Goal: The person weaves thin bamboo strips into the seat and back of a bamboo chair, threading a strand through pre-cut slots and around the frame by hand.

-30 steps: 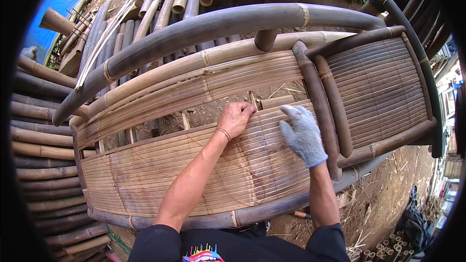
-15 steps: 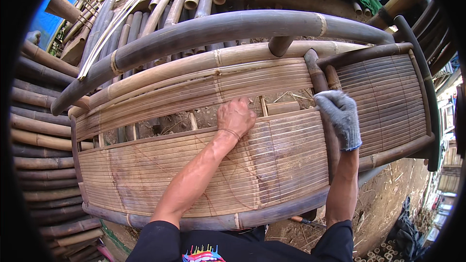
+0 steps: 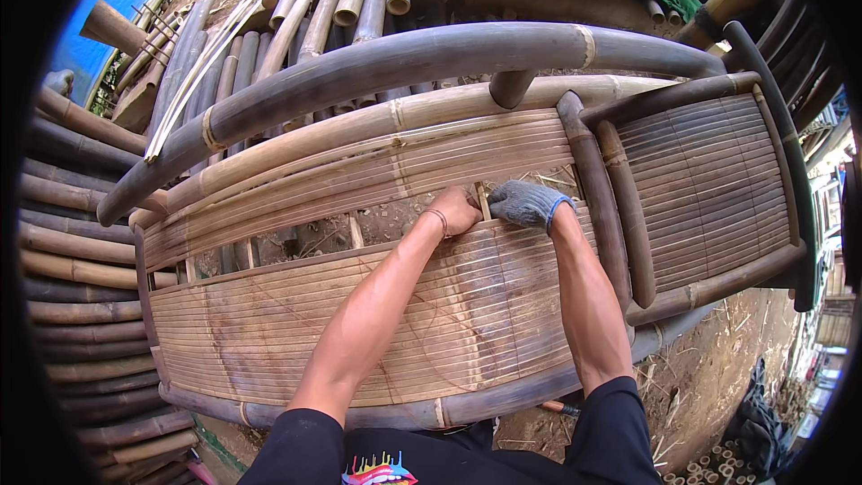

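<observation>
A long bamboo bench lies across the view, its slatted seat (image 3: pixel 296 332) below a gap and a band of back slats (image 3: pixel 350 181) above it. A short wooden crosspiece (image 3: pixel 484 200) spans the gap. Left of that piece, my bare left hand (image 3: pixel 457 209) is closed at the seat's far edge, a thin band round its wrist. On the other side my right hand (image 3: pixel 527 204), in a grey knit glove, has its fingers bent together close to the piece. Whatever the fingertips pinch is hidden. Thin reddish-brown strand (image 3: pixel 395 305) loops lie over the seat slats.
A thick dark bamboo rail (image 3: pixel 395 58) arches along the bench's far side. At right stands a slatted end panel (image 3: pixel 709 189) behind a dark post (image 3: pixel 597 207). Bamboo poles (image 3: pixel 81 260) are stacked at left, more (image 3: pixel 359 0) beyond. A tool handle (image 3: pixel 561 408) shows below the front edge.
My gloved right hand has come left and down from beside the dark post to the crosspiece. My left hand has shifted slightly right, and the hands are now close together.
</observation>
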`<state>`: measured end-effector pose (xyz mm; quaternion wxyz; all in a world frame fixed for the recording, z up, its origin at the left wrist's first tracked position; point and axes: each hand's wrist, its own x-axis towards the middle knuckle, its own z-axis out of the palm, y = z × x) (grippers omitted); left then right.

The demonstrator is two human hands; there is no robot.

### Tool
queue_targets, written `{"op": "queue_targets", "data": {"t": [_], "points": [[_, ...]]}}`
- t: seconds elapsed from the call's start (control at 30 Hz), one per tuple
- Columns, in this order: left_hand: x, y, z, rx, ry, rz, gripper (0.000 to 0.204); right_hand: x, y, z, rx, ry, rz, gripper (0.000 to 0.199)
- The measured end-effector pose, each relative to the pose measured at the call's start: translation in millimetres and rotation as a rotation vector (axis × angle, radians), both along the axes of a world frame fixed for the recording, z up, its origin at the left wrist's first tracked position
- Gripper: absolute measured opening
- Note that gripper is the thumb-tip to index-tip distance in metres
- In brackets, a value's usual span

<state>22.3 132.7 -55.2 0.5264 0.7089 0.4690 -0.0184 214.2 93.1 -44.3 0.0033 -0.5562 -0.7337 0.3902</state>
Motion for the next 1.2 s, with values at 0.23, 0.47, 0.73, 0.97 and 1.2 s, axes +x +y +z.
{"op": "queue_targets", "data": {"t": [0.23, 0.47, 0.73, 0.97, 1.2], "points": [[-25, -19, 42, -0.018, -0.144, 0.166, 0.022, -26, -70, 50, 0.495, 0.042, -0.435, 0.032], [-14, -19, 48, -0.157, -0.306, 0.04, 0.022, -39, -102, 60, 0.776, 0.003, -0.431, 0.018], [-21, -50, 42, 0.272, 0.177, 0.019, 0.04, 12, -193, 89, 0.527, 1.092, -1.114, 0.012], [-28, -70, 36, 0.562, 0.177, -0.046, 0.045, -10, -150, 91, 0.391, 1.81, -0.887, 0.01], [-32, -80, 22, 0.782, 0.026, 0.0, 0.043, -4, -88, 88, 0.345, -0.132, -0.607, 0.035]]}}
